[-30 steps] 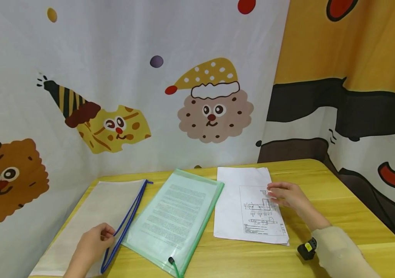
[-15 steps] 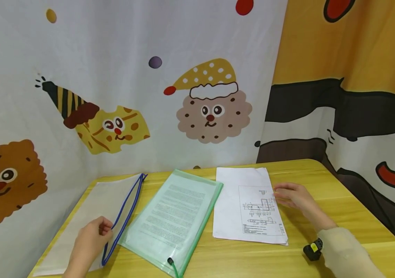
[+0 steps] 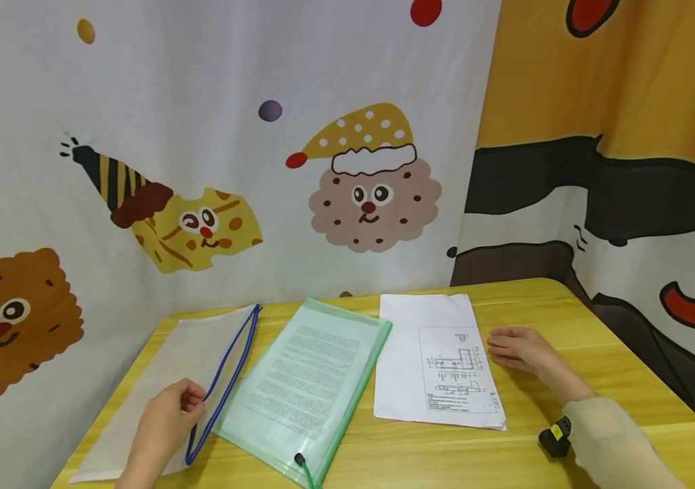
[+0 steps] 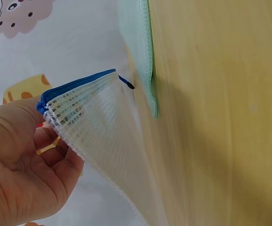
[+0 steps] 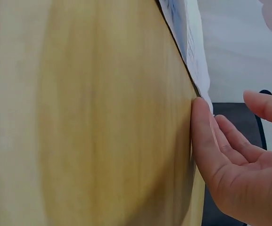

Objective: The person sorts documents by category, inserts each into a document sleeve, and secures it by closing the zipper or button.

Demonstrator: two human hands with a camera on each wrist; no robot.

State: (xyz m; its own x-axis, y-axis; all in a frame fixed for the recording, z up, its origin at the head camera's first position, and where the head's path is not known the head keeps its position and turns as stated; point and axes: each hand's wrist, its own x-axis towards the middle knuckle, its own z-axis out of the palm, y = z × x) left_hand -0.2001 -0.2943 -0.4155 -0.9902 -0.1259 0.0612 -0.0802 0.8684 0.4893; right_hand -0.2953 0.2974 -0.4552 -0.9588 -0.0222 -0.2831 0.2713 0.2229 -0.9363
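At the left of the table lies a whitish mesh zipper pouch, its long side edged by a blue zipper. My left hand pinches the pouch at its zippered edge, which stands raised off the table in the left wrist view. A stack of printed paper sheets, the top one bearing a technical drawing, lies on the right half of the table. Beside its right edge is my right hand, fingers nearly straight and holding nothing. In the right wrist view its fingertips are right at the edge of the sheets.
Between the pouch and the sheets lies a translucent green document folder with a printed page inside and a green cord puller at its near end. The wooden table backs onto a cartoon-printed curtain.
My right hand has drawn back rightward from above the drawing to the table beside the sheets. The left hand has lifted and shifted the pouch's zippered edge slightly, its two sides parting more.
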